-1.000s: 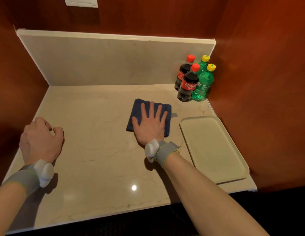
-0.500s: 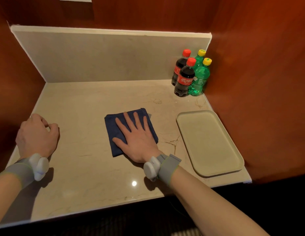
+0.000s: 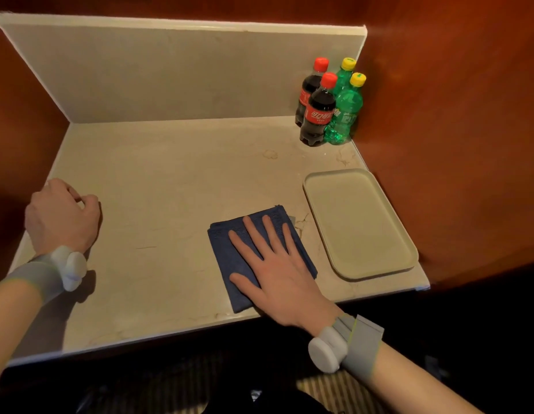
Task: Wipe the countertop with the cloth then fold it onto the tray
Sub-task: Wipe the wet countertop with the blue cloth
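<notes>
A folded dark blue cloth (image 3: 230,261) lies flat on the beige marble countertop (image 3: 170,189), near the front edge and just left of the tray. My right hand (image 3: 274,273) presses flat on the cloth with its fingers spread, covering most of it. The palm's heel reaches the counter's front edge. My left hand (image 3: 61,218) rests on the counter's left side as a loose fist, holding nothing. The beige rectangular tray (image 3: 361,222) sits at the right front corner with nothing on it.
Two cola bottles (image 3: 318,112) and two green soda bottles (image 3: 345,112) stand together in the back right corner. A stone backsplash (image 3: 182,76) runs along the rear. Reddish wood walls close in the left and right sides.
My right hand has slid the cloth from the back middle of the counter toward me, then rightward to the front edge beside the tray. My left hand has stayed in place.
</notes>
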The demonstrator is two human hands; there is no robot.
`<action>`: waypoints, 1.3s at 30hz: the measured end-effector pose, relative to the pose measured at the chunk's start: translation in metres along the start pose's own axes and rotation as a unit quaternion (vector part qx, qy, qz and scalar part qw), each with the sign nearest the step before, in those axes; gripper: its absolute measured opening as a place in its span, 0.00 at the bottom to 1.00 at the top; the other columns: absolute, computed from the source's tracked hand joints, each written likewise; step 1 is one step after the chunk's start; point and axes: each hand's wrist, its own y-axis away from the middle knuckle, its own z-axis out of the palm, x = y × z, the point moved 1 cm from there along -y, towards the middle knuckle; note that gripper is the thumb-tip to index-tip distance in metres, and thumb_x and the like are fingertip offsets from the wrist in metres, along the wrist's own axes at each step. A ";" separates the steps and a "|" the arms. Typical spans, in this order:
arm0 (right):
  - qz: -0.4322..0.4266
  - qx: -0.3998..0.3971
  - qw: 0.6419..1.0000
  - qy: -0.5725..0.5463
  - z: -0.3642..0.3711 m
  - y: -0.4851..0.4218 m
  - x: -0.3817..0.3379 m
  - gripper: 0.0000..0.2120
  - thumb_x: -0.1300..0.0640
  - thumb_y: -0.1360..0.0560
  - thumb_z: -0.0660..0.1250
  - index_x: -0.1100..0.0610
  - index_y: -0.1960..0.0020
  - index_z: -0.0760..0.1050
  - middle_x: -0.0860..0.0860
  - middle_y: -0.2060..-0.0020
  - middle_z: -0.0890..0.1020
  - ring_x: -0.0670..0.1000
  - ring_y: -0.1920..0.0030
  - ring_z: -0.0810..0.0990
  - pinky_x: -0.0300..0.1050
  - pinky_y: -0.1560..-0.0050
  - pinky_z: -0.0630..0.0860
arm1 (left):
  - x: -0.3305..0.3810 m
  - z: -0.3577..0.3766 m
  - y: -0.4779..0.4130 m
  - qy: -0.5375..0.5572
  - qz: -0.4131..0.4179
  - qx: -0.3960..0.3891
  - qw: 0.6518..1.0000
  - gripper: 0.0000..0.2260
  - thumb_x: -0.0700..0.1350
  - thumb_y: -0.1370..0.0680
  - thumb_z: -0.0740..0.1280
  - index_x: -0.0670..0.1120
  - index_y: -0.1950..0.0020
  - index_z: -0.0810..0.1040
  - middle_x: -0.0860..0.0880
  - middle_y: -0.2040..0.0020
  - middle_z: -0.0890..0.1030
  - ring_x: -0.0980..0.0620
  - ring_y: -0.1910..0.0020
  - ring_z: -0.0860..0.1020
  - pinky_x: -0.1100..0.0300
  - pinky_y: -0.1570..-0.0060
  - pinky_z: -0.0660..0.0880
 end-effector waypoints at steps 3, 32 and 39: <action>-0.011 -0.008 1.000 0.001 -0.001 -0.002 0.002 0.35 0.32 0.15 0.45 0.44 0.13 0.44 0.50 0.13 0.42 0.58 0.14 0.38 0.64 0.16 0.41 | 0.002 -0.001 0.003 0.009 0.003 0.010 1.000 0.11 0.54 0.25 0.58 0.46 0.56 0.69 0.40 0.61 0.77 0.33 0.58 0.78 0.41 0.58 0.77; 0.127 -0.016 0.992 -0.015 -0.031 -0.187 0.070 0.34 0.33 0.15 0.47 0.45 0.13 0.44 0.50 0.13 0.43 0.61 0.14 0.40 0.65 0.17 0.38 | -0.004 0.011 -0.006 0.030 0.008 0.004 0.999 0.08 0.46 0.21 0.63 0.41 0.52 0.74 0.37 0.55 0.79 0.33 0.53 0.77 0.41 0.50 0.74; 0.166 0.002 0.986 0.006 -0.024 -0.181 0.054 0.34 0.34 0.14 0.45 0.46 0.13 0.43 0.52 0.13 0.44 0.62 0.14 0.40 0.65 0.17 0.39 | -0.003 0.011 -0.008 0.003 0.033 -0.008 0.999 0.09 0.46 0.21 0.61 0.40 0.51 0.75 0.37 0.51 0.80 0.34 0.50 0.76 0.41 0.48 0.72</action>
